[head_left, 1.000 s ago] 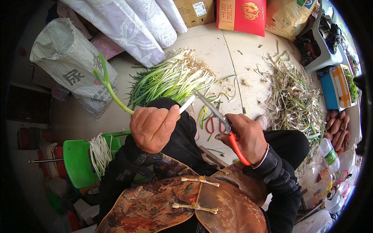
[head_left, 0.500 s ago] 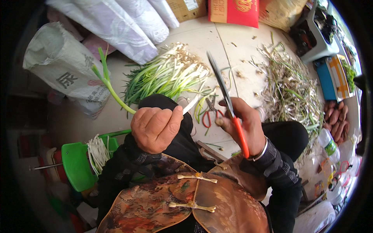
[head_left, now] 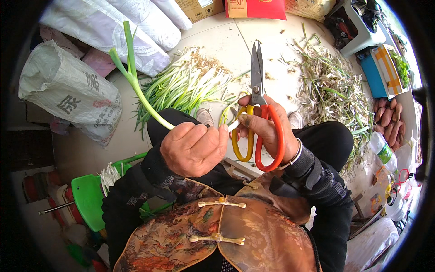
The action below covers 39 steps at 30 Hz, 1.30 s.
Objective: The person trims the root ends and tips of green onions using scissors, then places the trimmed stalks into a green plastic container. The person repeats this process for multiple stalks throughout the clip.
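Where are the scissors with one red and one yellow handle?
In the head view, the scissors are right of centre in the right hand's grip, between the green onion pile and the dry stalk heap.

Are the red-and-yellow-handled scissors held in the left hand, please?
No, the right hand holds the scissors, while the left hand grips a green stalk.

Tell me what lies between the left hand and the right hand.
In the head view, a green onion's white end spans from the left hand to the right hand, beside the scissors' yellow handle.
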Tool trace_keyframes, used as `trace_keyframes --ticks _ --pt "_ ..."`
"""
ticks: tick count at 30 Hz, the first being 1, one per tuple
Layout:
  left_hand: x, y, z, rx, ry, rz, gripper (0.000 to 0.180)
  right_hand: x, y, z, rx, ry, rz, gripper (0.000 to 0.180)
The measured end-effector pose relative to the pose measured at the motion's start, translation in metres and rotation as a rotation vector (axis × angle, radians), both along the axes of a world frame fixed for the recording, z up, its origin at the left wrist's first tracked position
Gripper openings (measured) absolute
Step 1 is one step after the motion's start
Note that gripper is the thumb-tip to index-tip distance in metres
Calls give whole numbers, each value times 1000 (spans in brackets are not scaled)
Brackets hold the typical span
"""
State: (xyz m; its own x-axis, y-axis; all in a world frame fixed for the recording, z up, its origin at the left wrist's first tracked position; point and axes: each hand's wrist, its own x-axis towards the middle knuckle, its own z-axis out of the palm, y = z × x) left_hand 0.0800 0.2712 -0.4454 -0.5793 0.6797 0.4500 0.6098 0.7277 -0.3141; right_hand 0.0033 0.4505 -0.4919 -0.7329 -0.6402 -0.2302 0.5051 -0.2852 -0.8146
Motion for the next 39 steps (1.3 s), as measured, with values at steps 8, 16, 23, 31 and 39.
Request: trace_keyframes --ticks 8,16,23,31,39 --pt "4 -2 -6 43 -24 24 24 -1 2 2 19 30 42 28" --pt "8 -5 -10 103 -36 45 25 -1 6 3 22 37 93 33" --pt "12 -19 -14 112 -33 79 26 -9 14 7 179 119 -34 32" --pt "20 -33 -19 143 -48 199 24 -11 11 -8 587 610 -57 34" --pt "29 -46 -22 202 26 283 24 -4 3 -9 634 524 -67 28"
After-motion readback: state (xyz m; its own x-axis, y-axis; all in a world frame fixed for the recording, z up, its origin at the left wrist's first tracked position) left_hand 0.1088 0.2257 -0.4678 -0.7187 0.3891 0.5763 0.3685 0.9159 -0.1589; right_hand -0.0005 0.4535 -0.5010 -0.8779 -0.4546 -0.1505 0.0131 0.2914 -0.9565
